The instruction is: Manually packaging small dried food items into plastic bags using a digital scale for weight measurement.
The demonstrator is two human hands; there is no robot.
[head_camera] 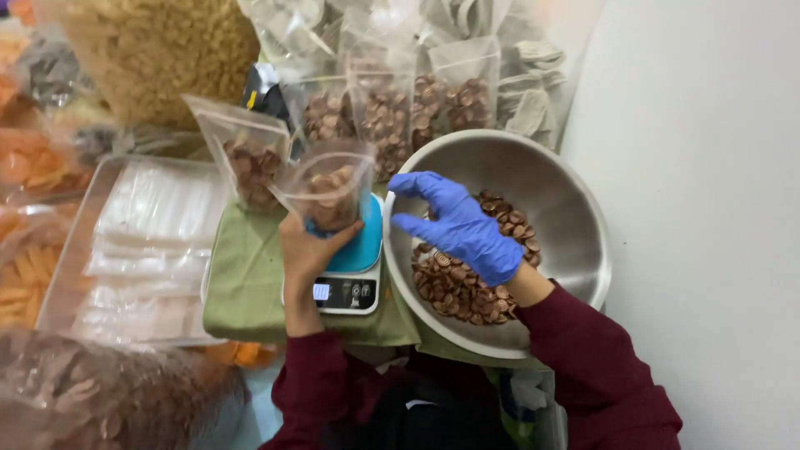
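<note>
My bare left hand (307, 250) grips a clear plastic pouch (327, 187) partly filled with round brown biscuits, holding it on the blue platform of a small kitchen scale (357, 258). My right hand (462, 225), in a blue glove, hovers with fingers spread above a steel bowl (567, 208) that holds a heap of the same brown biscuits (454, 287). The gloved hand holds nothing that I can see. Both arms wear dark red sleeves.
The scale rests on a green cloth (246, 283). Filled pouches (250, 154) stand behind it. A clear tray of empty pouches (142, 250) lies at the left, with bags of orange and yellow snacks (150, 50) around. A white wall (708, 208) is at the right.
</note>
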